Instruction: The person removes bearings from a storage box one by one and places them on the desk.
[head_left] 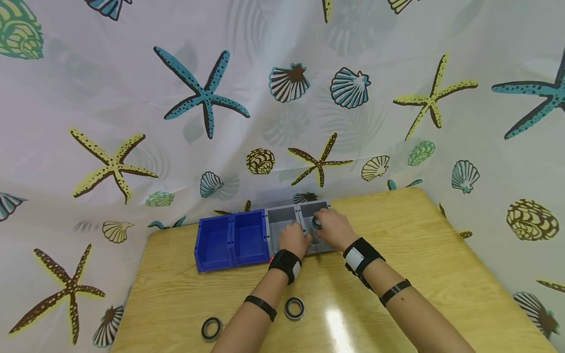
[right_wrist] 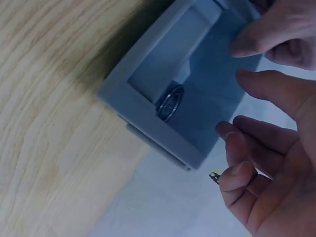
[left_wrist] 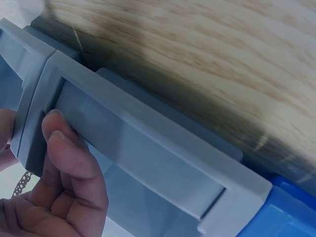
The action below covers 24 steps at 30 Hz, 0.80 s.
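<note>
My left hand (head_left: 295, 240) grips the adjoining walls of two grey bins, its curled fingers inside the left grey bin (left_wrist: 143, 133) and its tip at the divider. Over the right grey bin (right_wrist: 148, 133) my right hand (right_wrist: 276, 133) has its thumb and fingers apart. A ball bearing (right_wrist: 170, 102) shows inside that bin, tilted near the front lip and apart from the fingertips in the right wrist view. From the head view, the bearing (head_left: 316, 223) appears close beside the right hand's fingers. Both wrists wear black straps.
Two blue bins (head_left: 215, 241) adjoin the grey ones on the left. On the wooden table (head_left: 176, 294) lie two more bearings, one (head_left: 295, 308) by the left forearm and another (head_left: 212, 328) farther left. A patterned cloth (head_left: 265, 122) hangs behind the table and along its side.
</note>
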### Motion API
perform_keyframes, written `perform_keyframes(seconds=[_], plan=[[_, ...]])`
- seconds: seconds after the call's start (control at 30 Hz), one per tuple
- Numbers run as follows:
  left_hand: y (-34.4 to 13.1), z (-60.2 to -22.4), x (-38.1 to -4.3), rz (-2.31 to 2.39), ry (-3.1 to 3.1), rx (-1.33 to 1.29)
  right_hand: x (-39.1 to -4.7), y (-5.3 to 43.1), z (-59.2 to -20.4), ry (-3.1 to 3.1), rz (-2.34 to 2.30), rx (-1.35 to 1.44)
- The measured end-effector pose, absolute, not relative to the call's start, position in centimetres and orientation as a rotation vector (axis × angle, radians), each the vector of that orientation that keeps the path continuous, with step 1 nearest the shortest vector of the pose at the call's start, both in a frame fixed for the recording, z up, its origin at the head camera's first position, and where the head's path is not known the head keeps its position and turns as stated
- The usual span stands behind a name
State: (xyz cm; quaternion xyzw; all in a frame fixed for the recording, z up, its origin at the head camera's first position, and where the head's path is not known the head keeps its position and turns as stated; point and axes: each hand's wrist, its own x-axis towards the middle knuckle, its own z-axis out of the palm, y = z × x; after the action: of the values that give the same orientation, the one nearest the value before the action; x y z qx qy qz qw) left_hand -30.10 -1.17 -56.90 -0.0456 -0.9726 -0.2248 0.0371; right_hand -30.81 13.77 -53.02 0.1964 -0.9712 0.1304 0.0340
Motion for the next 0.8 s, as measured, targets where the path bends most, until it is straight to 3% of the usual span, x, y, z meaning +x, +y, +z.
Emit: perform_keyframes(seconds=[0.8], plan=[[-1.1, -56.7, -30.0, -0.758, -3.018, -0.139, -33.3, 13.5, -55.5, -2.930, 0.142, 0.721]])
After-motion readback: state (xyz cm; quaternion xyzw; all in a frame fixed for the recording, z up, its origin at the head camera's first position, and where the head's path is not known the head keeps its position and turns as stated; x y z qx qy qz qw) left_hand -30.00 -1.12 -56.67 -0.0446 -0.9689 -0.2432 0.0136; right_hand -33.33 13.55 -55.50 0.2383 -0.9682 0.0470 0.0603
